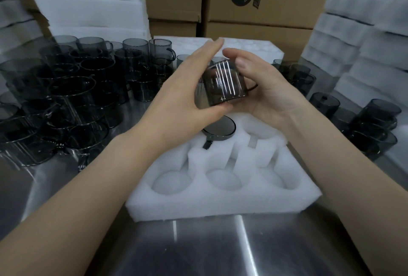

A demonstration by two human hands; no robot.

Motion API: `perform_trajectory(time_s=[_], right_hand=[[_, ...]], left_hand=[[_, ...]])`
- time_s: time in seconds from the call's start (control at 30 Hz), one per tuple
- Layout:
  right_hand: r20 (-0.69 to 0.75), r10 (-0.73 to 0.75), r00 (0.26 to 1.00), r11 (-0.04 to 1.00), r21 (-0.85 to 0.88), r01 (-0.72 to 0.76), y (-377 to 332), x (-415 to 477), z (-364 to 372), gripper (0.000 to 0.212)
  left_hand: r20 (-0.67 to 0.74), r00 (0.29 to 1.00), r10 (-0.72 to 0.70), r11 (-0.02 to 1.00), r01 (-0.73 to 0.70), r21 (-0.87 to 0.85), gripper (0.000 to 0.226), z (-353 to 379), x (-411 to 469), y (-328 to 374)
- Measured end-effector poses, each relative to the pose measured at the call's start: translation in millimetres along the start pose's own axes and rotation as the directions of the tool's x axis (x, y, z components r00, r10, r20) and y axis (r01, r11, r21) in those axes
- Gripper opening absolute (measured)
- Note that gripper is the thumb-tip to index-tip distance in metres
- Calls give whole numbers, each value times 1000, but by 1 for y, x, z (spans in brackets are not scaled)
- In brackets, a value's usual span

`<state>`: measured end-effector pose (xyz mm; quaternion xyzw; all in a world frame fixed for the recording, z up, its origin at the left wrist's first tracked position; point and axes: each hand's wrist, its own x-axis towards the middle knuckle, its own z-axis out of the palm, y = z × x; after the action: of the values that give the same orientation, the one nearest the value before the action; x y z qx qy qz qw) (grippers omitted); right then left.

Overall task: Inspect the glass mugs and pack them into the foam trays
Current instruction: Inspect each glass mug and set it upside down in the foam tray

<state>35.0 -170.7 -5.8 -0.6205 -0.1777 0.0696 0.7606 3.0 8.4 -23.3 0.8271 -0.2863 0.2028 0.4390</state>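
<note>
A smoky grey glass mug (224,85) is held up between both hands above the white foam tray (223,200). My left hand (183,92) cups its left side, thumb under the base. My right hand (262,90) grips the right side, with the handle sticking out past the palm. One mug (219,129) sits in a far-row cavity of the tray, rim up, handle in its slot. The three near cavities and the far right one hold nothing.
Several stacked grey mugs (66,97) crowd the steel table (198,249) on the left; more mugs (364,121) stand at the right. Foam trays (362,39) are piled at right and back left (88,6). Cardboard boxes (260,0) stand behind.
</note>
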Motion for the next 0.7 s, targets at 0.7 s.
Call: perform_trajectory(time_s=[0.7], right_hand=[[-115,-121,986,751,-660,15,-19,-5,-16,19]], left_hand=[[329,862,-385,890,252,380,70,-18,3,-10]])
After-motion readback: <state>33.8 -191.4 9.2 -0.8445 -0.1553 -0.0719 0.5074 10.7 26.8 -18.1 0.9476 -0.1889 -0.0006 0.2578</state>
